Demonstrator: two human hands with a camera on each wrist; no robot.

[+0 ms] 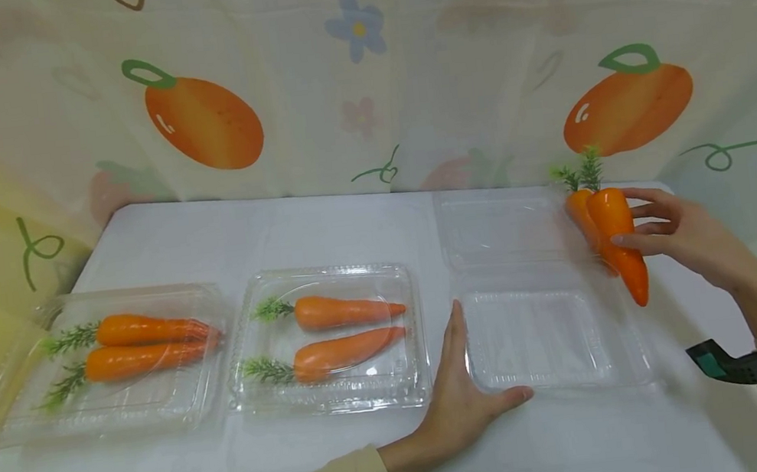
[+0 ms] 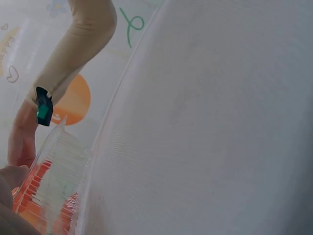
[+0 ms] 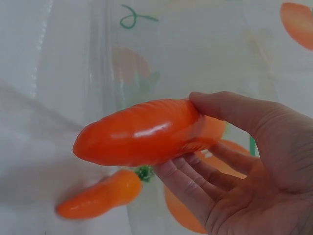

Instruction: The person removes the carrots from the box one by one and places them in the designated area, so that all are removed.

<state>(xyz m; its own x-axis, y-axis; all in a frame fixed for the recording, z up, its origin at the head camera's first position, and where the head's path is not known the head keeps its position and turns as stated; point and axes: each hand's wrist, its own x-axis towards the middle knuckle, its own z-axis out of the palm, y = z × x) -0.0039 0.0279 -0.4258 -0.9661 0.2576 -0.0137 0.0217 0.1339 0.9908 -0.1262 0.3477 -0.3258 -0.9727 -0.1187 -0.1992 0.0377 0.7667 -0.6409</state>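
Observation:
Thumb and fingers of my right hand [image 1: 693, 234] pinch a carrot [image 1: 615, 219], tip down, right of an open clear plastic clamshell box [image 1: 542, 338]. In the right wrist view this carrot [image 3: 142, 132] spans the gap between thumb and fingers. A second carrot [image 3: 100, 196] lies on the table beyond it, partly hidden in the head view. My left hand [image 1: 455, 405] rests at the box's near left corner, fingers straight along its left side and thumb spread along the front. The box holds nothing, its lid [image 1: 502, 227] folded back away from me.
A closed clear box [image 1: 332, 406] with two carrots stands left of my left hand. Farther left is another clear box [image 1: 155, 421], also with two carrots. A patterned cloth [image 1: 307, 82] hangs behind the white table [image 1: 322, 230].

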